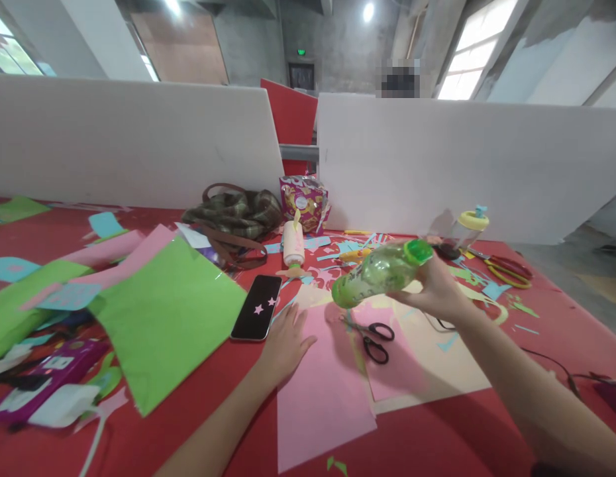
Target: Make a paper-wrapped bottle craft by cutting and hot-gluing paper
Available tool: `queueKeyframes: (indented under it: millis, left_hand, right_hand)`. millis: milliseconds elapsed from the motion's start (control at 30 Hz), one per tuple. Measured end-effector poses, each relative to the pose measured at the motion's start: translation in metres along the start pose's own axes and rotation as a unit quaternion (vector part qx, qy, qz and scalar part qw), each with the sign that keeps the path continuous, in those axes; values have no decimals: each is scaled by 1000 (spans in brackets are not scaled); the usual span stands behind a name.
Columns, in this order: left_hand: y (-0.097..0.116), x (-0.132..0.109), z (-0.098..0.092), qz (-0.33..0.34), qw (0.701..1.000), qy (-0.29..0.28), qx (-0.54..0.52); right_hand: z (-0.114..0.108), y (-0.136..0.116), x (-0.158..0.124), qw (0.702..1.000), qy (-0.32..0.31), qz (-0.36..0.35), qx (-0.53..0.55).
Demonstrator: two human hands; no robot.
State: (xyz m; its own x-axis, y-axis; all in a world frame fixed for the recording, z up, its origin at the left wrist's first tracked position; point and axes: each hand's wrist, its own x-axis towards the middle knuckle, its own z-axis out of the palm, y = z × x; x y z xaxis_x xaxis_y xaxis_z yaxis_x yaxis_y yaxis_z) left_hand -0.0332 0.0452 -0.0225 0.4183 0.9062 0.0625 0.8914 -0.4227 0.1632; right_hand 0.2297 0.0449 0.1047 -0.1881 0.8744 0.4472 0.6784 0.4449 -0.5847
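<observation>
My right hand (437, 291) grips a green plastic bottle (377, 273) with a green cap, held tilted on its side above the table. Under it lie black-handled scissors (375, 338) on a pink paper sheet (320, 391) and a cream sheet (437, 364). My left hand (284, 341) rests flat with fingers stretched out on the upper left corner of the pink sheet, just right of a black phone (257, 307) with two pink stars on its screen.
A red table (437, 437) carries large green paper (163, 318), pink and blue scraps, a glue bottle (293, 246), a plaid bag (233, 218), a snack packet (304, 201), red-yellow scissors (509, 270) and a yellow-lidded cup (469, 227). White partitions (437, 159) stand behind.
</observation>
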Motion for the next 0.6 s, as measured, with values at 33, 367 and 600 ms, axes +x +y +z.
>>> queueKeyframes:
  millis: [33, 367, 600]
  left_hand:
    - [0, 0, 0, -2, 1000, 4, 2]
    - [1, 0, -1, 0, 999, 47, -2]
    - [0, 2, 0, 5, 998, 60, 7]
  right_hand:
    - [7, 2, -2, 999, -16, -5, 29]
    - [62, 27, 2, 964, -64, -259, 16]
    - [84, 26, 11, 977, -16, -211, -8]
